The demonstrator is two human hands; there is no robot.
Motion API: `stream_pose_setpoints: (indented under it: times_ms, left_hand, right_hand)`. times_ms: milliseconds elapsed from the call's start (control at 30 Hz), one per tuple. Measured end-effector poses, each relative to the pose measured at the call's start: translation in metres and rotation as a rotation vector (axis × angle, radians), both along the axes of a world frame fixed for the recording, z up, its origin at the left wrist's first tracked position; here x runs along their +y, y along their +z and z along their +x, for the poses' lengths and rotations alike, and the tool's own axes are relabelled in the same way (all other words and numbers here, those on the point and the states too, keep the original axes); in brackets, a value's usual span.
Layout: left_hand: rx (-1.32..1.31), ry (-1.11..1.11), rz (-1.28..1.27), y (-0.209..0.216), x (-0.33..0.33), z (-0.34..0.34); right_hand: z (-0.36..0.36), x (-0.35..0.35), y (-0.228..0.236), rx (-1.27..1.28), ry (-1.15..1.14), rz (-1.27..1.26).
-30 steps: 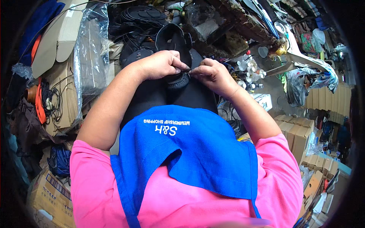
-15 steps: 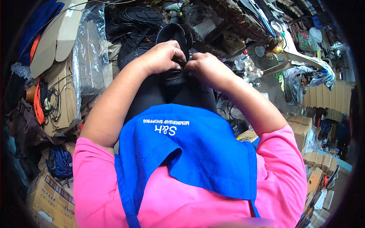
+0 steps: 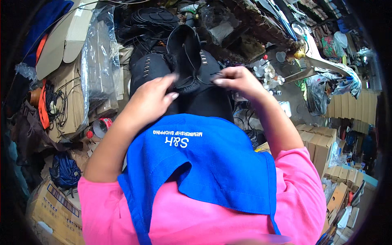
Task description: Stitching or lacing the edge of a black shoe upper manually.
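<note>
A black leather shoe (image 3: 184, 57), its opening facing up, rests between my black-trousered thighs. Thick stitching runs along its near end. My left hand (image 3: 152, 99) is beside that near end, thumb and forefinger apart; motion smears the fingertips, and whether they touch the leather I cannot tell. To the right of the shoe, my right hand (image 3: 241, 83) pinches a dark thread (image 3: 207, 83) that runs back toward the stitched end. Whether a needle is on the thread does not show.
Clear plastic-wrapped cardboard (image 3: 98, 61) stands at the left. Small white bottles (image 3: 269, 76) cluster beyond my right hand. A pile of black pieces (image 3: 149, 20) lies at the far side. Cardboard boxes (image 3: 316, 141) are stacked on the right. A blue apron (image 3: 196, 163) covers my lap.
Both hands were close together over the shoe's near end. They have parted: the left came nearer and left, the right went right with the thread. More of the shoe shows now.
</note>
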State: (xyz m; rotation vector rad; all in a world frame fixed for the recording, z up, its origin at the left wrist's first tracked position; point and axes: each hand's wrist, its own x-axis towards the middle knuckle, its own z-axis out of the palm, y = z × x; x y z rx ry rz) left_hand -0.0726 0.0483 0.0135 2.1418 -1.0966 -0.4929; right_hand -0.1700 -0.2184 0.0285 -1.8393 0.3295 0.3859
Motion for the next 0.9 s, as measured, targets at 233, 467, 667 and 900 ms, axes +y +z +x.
stream_pose_setpoints:
  times_ms: [233,467,667,900]
  left_hand:
    - [0.170,0.306,0.125,0.026,0.080,0.040]
    - [1.371,0.499,-1.107,0.031,-0.005,0.041]
    - [1.315,0.510,-0.920,-0.010,0.016,0.080]
    - [0.207,0.533,-0.306,-0.015,0.046,0.080]
  right_hand:
    - [-0.030,-0.041,0.013,-0.180,-0.146,0.317]
    - [-0.031,0.011,-0.008,-0.367,0.348,-1.048]
    - [-0.066,0.001,-0.041,-0.546,0.281,-1.092]
    - [-0.062,-0.037,-0.024,-0.206,-0.551,0.082]
